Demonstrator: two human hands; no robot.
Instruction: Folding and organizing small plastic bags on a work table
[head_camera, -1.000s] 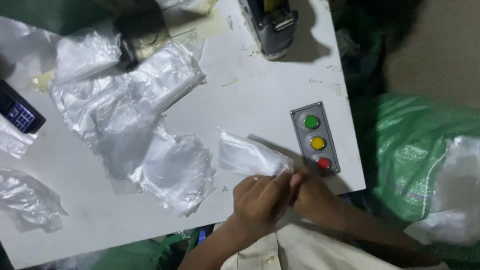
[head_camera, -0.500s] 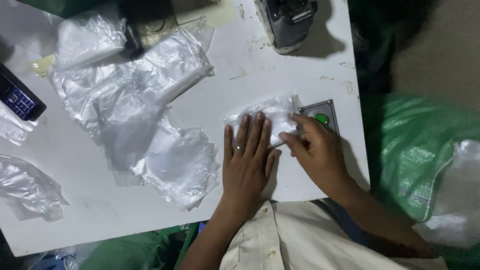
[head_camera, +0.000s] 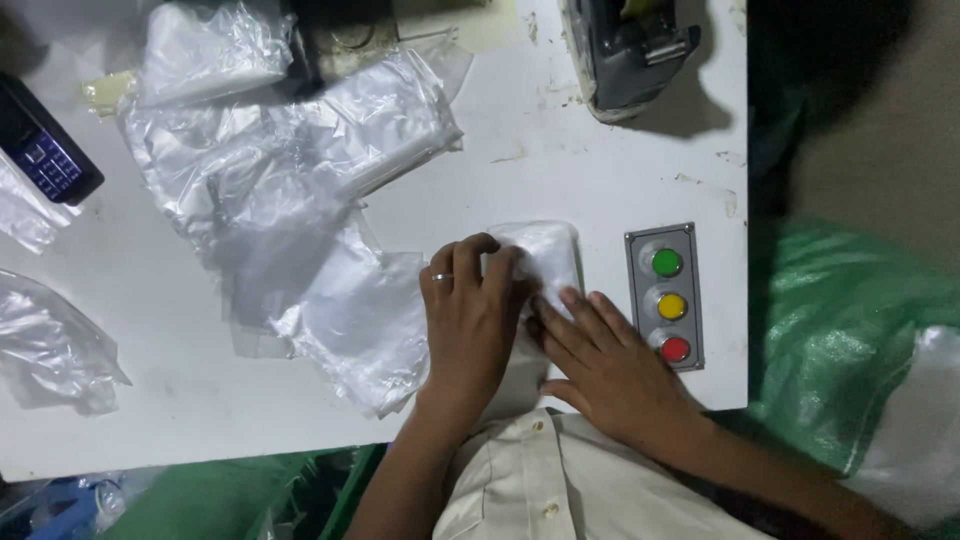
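1. Two hands press down on one small clear plastic bag (head_camera: 545, 255) near the front edge of the white counter (head_camera: 180, 400).
2. The left hand (head_camera: 472, 315) lies flat on the bag's left part. Its fingers are spread a little and bent at the tips, and it pinches nothing.
3. The right hand (head_camera: 600, 365) lies flat too. Its fingers are together and touch the bag's lower edge.
4. The bag sits just beside a grey box with three buttons (head_camera: 666, 295), green, yellow and red.
5. The step looks like flattening or folding the bag. The next move likely needs a smooth, even push so the bag stays flat.
6. More clear bags (head_camera: 300, 190) lie in a pile to the left, and a dark machine (head_camera: 625, 50) stands at the far edge.
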